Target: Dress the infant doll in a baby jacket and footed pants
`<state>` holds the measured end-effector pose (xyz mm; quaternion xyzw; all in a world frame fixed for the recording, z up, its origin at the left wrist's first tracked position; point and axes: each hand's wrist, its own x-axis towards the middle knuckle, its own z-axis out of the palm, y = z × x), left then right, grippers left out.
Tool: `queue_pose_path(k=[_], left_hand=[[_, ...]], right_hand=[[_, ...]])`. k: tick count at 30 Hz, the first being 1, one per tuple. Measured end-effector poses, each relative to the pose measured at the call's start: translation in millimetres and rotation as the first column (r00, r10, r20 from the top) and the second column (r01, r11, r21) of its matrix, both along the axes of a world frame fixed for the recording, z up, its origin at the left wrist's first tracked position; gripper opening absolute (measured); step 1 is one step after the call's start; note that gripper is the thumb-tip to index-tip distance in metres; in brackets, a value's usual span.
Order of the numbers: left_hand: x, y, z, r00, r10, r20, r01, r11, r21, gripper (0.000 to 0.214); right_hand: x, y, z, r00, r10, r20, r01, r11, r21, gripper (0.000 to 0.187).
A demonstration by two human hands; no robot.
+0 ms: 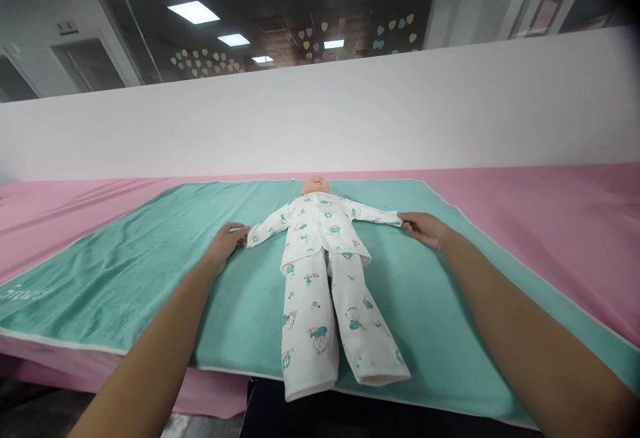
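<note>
A baby doll (316,185) lies on its back, its head at the far end and only partly visible. It wears a white printed pajama top (320,228) and matching pajama pants (311,318), whose legs spread toward me. Both sleeves stretch out sideways. At the left sleeve's cuff, my left hand (227,243) is closed with its fingertips around the end. My right hand (425,227) pinches the cuff of the other sleeve (380,215). Whether the doll's own hands are inside my fingers is hard to make out. The pant leg ends reach the near edge.
Beneath the doll is a green towel (165,258) with a pale border, spread over a pink cloth (540,218). A white low wall (320,125) runs behind the table. Beyond it are dark glass with heart stickers and ceiling lights.
</note>
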<state>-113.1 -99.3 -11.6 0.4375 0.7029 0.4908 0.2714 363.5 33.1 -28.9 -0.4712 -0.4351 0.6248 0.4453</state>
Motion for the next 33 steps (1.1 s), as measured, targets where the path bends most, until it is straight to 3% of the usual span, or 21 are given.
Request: queue_pose_path(k=[3,5,7,11,13,18,22,25,33], left_hand=[[3,-2,-0.3,0.999,-0.013,-0.031,0.011,0.999,-0.039,0.046],[6,-1,-3.8,0.99,0.076,-0.122,-0.081,0.996,-0.037,0.044],[10,2,-8.8,0.947,0.16,-0.279,-0.173,0.985,-0.022,0.042],[16,8,-17.0,0.864,0.159,-0.478,-0.202,0.978,-0.04,0.046],[17,8,-18.2,0.89,0.171,-0.422,-0.197,0.98,-0.018,0.048],[17,0,-13.2,0.982,0.183,-0.053,-0.176,0.979,0.105,0.054],[20,-5,-8.6,0.984,0.166,0.063,-0.173,0.977,0.128,0.052],[19,-4,-9.0,0.979,0.184,0.091,-0.197,0.968,0.155,0.05],[9,-4,-7.8,0.911,0.322,0.259,-0.38,0.898,0.222,0.062]], right_hand=[[0,1,1.7,0.999,0.05,0.019,-0.048,0.993,-0.11,0.008],[-1,2,1.7,0.999,0.044,0.014,-0.041,0.989,-0.143,0.008],[-2,1,0.8,1.0,0.011,0.002,-0.011,0.991,-0.133,0.008],[-3,-1,-2.4,0.999,-0.045,-0.024,0.043,0.996,-0.079,0.008],[-4,-2,-4.0,0.997,-0.052,-0.05,0.049,0.998,-0.045,0.005],[-5,-8,-4.3,0.997,-0.001,-0.072,0.003,1.0,0.025,0.009],[-11,-12,-2.9,0.991,0.053,0.125,-0.06,0.997,0.049,0.012],[-17,-11,-4.9,0.971,-0.04,0.236,0.022,0.997,0.078,0.012],[-16,-3,-14.2,0.916,-0.292,0.277,0.221,0.94,0.258,0.015]])
